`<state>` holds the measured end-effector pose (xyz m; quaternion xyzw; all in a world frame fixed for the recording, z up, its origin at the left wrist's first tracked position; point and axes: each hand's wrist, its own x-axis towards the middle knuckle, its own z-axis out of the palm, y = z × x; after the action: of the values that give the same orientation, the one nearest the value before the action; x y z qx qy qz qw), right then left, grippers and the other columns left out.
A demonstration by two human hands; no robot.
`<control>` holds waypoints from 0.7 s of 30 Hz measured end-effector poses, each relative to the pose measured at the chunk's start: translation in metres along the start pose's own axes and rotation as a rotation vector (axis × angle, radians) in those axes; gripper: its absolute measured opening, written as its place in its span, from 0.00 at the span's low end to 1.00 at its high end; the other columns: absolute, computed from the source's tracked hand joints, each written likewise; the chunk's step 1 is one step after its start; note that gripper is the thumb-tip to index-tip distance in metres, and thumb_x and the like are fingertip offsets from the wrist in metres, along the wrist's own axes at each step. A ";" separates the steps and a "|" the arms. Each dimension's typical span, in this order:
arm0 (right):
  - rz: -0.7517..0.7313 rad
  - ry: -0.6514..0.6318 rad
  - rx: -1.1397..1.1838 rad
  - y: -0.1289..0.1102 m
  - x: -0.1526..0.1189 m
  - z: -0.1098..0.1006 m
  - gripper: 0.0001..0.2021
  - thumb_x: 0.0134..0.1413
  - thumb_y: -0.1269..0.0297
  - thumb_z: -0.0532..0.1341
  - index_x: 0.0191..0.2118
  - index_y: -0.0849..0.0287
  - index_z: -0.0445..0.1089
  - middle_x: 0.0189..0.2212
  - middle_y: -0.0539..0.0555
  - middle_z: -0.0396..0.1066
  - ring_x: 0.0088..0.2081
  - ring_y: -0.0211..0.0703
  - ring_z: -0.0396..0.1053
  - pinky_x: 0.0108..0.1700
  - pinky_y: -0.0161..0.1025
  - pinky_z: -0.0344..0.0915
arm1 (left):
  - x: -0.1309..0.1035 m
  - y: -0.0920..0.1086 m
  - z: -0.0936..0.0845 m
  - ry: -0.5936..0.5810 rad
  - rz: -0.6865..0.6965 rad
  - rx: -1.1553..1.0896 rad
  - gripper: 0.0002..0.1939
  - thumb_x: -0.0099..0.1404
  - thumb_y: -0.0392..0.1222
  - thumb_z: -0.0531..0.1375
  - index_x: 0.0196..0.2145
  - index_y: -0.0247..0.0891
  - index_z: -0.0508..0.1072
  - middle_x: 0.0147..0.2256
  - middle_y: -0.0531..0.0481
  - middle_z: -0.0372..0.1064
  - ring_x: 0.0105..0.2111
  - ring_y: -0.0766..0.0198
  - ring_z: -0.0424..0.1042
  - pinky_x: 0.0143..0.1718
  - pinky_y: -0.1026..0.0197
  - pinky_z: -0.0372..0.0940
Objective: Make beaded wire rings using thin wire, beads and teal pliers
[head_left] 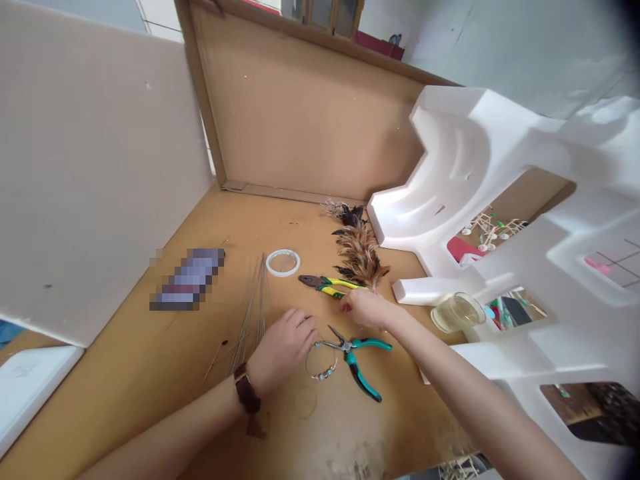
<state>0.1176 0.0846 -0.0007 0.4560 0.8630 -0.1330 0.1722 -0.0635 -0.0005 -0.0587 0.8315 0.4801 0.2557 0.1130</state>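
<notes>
I count one left hand (283,348) and one right hand (363,309), both mine. I see one strap (247,390), one table (140,363), two pliers (347,346), one white ring (283,273), one beaded loop (325,375), one feather bunch (361,253), one glass (456,313) and one pixelated item (189,280). Several wires (261,293) lie too close for me to number.

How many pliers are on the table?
2. The yellow-and-green pliers lie near the feathers, partly covered by the right hand. The teal-handled pliers lie spread open beside the beaded bracelet. Anything completely under the hands wouldn't show.
</notes>
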 end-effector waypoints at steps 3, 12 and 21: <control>0.022 0.032 0.035 -0.001 -0.015 -0.005 0.12 0.45 0.72 0.56 0.33 0.55 0.75 0.29 0.53 0.75 0.31 0.42 0.70 0.30 0.32 0.59 | 0.017 0.010 -0.008 -0.025 0.071 0.151 0.12 0.66 0.35 0.46 0.36 0.35 0.69 0.34 0.44 0.64 0.37 0.59 0.62 0.38 0.57 0.62; -0.009 0.172 0.145 -0.014 -0.033 0.004 0.08 0.43 0.72 0.56 0.25 0.60 0.73 0.27 0.58 0.73 0.32 0.47 0.69 0.34 0.37 0.60 | 0.049 0.027 0.000 -0.217 0.213 0.233 0.11 0.65 0.34 0.49 0.29 0.32 0.69 0.30 0.43 0.65 0.33 0.58 0.64 0.31 0.59 0.59; -0.065 0.098 0.621 0.006 -0.045 0.017 0.08 0.50 0.71 0.54 0.32 0.63 0.70 0.20 0.50 0.71 0.24 0.35 0.70 0.27 0.31 0.64 | 0.055 0.015 -0.009 -0.277 0.074 -0.370 0.08 0.61 0.36 0.52 0.27 0.34 0.68 0.25 0.51 0.64 0.27 0.66 0.64 0.29 0.64 0.59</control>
<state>0.1492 0.0483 0.0025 0.4649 0.8024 -0.3737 -0.0213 -0.0348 0.0379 -0.0267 0.8407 0.3743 0.2267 0.3190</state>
